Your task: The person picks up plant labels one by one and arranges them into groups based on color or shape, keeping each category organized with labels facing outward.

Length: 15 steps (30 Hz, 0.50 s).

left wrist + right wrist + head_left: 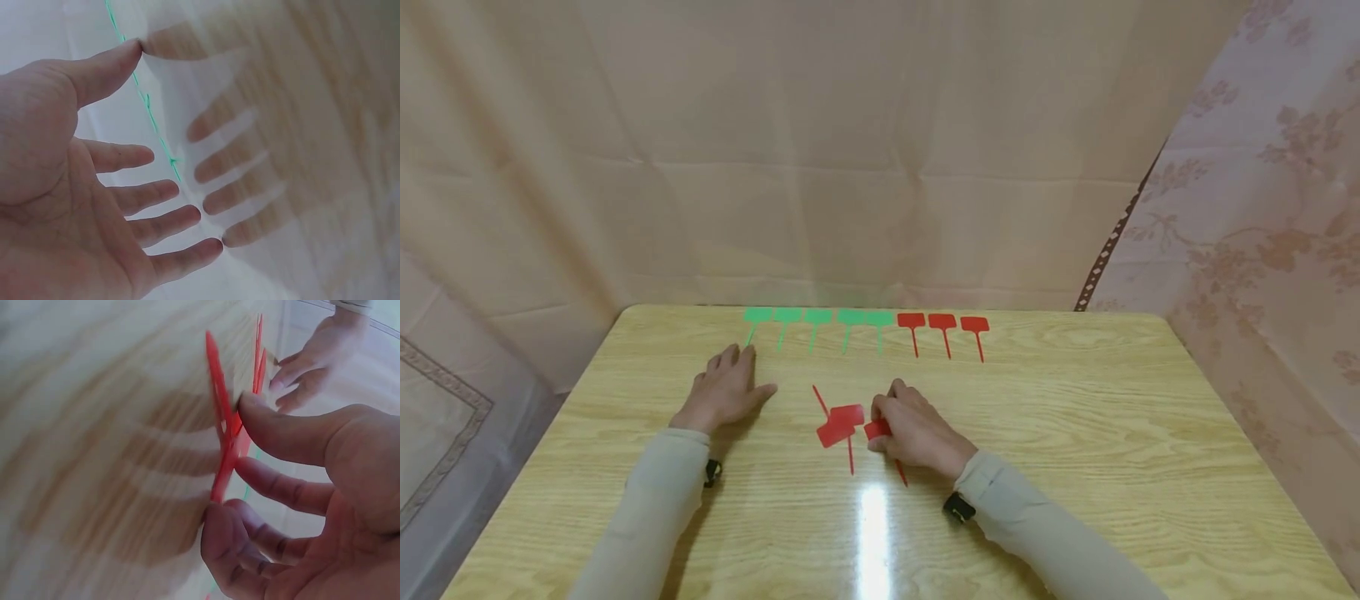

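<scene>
My right hand is at the middle of the table, thumb and fingers curled at the edges of a red T-shaped plant label. In the right wrist view that label lies flat or nearly flat on the table, its pointed stem away from the fingers. Just left of it, two more red plant labels overlap, stems pointing opposite ways. My left hand rests on the table with fingers spread and holds nothing; its fingertips are near the stem of the leftmost green plant label.
Along the table's back edge runs a row of several green plant labels, followed by three red ones to the right. A beige cloth hangs behind the wood-grain table. Patterned cloth hangs at the right.
</scene>
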### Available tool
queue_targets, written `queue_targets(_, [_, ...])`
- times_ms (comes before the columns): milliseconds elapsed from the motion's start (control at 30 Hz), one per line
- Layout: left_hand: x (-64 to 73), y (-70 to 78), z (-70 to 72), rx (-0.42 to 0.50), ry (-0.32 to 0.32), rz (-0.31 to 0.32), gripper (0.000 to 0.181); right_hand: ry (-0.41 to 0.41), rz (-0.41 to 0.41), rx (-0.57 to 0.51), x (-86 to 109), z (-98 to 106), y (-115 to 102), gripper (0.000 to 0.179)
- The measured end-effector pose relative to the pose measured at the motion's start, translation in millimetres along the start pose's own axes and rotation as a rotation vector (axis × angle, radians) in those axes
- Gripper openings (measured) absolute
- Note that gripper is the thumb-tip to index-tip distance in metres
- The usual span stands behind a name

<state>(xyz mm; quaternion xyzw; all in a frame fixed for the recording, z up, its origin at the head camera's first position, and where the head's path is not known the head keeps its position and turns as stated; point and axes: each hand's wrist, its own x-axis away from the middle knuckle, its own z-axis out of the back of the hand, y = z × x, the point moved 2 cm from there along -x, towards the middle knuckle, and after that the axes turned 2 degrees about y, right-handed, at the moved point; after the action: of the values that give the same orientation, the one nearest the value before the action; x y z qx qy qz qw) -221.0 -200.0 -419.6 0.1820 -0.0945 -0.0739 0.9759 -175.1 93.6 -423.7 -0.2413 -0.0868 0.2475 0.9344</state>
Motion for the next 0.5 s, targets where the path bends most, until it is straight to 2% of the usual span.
queue_targets(200, [2.9, 5.7, -0.1, -0.02, -0.002, -0.026, 0.079, 0.01, 0.032, 0.032, 2.4, 2.1, 2.9, 0.026])
queue_targets(500, [4.1, 9.8, 0.9, -0.04, 0.002, -0.04, 0.076, -0.059, -0.062, -0.051, 3.8, 4.8, 10.7, 0.03])
